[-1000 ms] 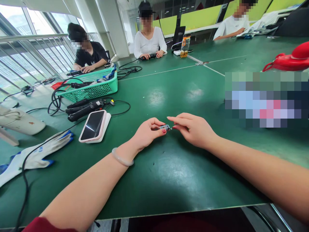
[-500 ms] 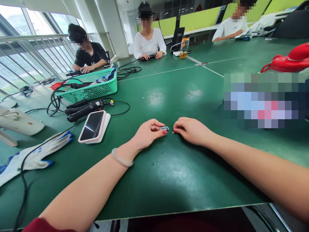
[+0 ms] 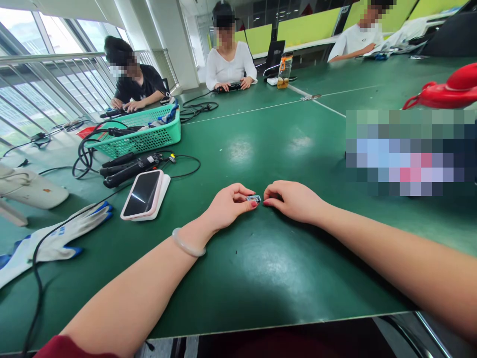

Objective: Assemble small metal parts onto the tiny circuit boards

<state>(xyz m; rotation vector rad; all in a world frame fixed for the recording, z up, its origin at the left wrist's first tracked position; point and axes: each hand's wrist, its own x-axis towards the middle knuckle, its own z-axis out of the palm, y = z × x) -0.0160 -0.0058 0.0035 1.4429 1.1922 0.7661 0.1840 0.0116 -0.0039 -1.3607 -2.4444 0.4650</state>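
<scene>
Between the thumb and fingers of my left hand (image 3: pixel 233 205) is a small grey-and-dark metallic part (image 3: pixel 254 198), held just above the green table (image 3: pixel 268 278). My right hand (image 3: pixel 288 199) is just to the right of that part, its thumb and forefinger pinched together. Whatever those fingertips hold is too small or hidden to make out. A narrow gap separates the fingertips from the part.
To the left are a phone (image 3: pixel 144 195), black handheld tools (image 3: pixel 130 169) with cables, a white-and-blue glove (image 3: pixel 70 236) and a green basket (image 3: pixel 145 134). A bottle (image 3: pixel 284 72) stands farther back. Three people sit around the table; a red object (image 3: pixel 443 94) is at right.
My right hand has moved slightly left, closer to the part in my left hand. The tiny light piece seen at its fingertips earlier no longer shows. My left hand has stayed put.
</scene>
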